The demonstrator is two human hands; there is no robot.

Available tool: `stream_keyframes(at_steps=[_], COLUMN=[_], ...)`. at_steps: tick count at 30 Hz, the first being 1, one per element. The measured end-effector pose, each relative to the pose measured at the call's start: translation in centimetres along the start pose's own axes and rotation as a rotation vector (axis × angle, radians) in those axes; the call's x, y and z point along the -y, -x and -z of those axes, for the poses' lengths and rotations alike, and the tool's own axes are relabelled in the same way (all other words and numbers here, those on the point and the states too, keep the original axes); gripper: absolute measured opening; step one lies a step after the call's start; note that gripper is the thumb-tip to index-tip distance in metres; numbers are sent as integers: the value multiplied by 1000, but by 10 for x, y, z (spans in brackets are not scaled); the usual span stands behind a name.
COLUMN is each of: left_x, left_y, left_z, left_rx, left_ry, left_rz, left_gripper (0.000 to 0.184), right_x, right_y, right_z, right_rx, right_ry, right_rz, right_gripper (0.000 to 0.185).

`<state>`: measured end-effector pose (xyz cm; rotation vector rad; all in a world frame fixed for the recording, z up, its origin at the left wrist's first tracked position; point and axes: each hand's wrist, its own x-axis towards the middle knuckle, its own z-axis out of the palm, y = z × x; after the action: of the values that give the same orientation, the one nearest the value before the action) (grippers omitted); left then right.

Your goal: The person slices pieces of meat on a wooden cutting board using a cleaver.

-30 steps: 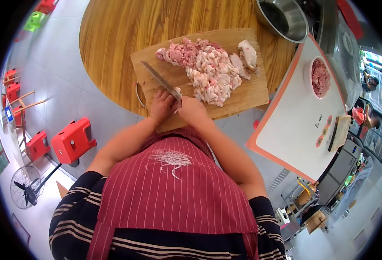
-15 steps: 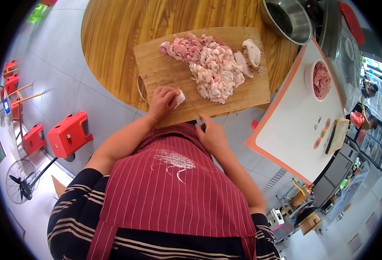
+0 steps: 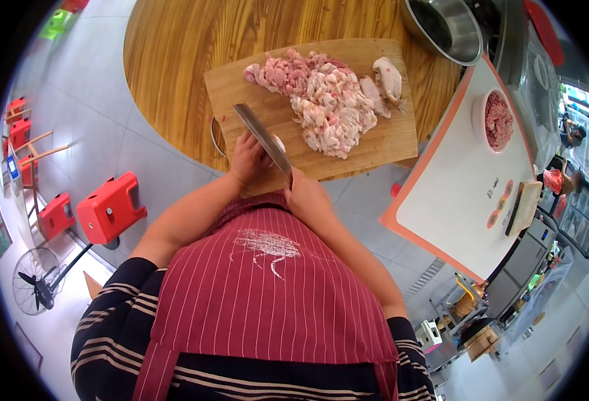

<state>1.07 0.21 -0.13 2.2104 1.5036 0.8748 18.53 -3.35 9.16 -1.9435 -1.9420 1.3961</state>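
Observation:
My right hand [image 3: 308,195] grips the handle of a broad kitchen knife [image 3: 262,138]. The blade is raised and slants up to the left, passing in front of my left fingers. Fingers curled, my left hand [image 3: 248,162] presses on a pale piece of meat [image 3: 279,142] near the front left of the wooden cutting board [image 3: 231,90]; blade and fingers cover most of that piece. Behind it lies a heap of cut pinkish-white meat [image 3: 331,110]. Two larger pale pieces [image 3: 389,80] rest at the board's right side.
The board sits on a round wooden table [image 3: 167,73]. A steel bowl [image 3: 465,40] stands at its back right. On a white table [image 3: 441,180] to the right is a bowl of minced meat [image 3: 498,123]. Red stools [image 3: 107,210] and a fan [image 3: 37,281] are at left.
The knife has come up off the board and swung left over the left hand. My right hand has shifted slightly left; the left hand stays on the meat.

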Motion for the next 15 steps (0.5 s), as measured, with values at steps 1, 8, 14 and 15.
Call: stream_keyframes(at_steps=[1,8,14,15], left_x=[1,-2,1,0], left_y=[1,2,-2,-3], left_z=[-2,0,-2,-2], left_rx=[-3,-14,-12,-9], left_ry=[-7,-7,-25,-27], left_rz=[14,38,-7,-3], left_gripper=[40,32,32,32], right_x=[-1,-25,8,9], right_y=[-3,39,-21,-26], right_z=[-2,8,1,-2], right_rx=[13,125,33,28], right_ry=[25,18,-8,11], right_rz=[-8,-81,0,19], right_gripper=[22,22,22,22])
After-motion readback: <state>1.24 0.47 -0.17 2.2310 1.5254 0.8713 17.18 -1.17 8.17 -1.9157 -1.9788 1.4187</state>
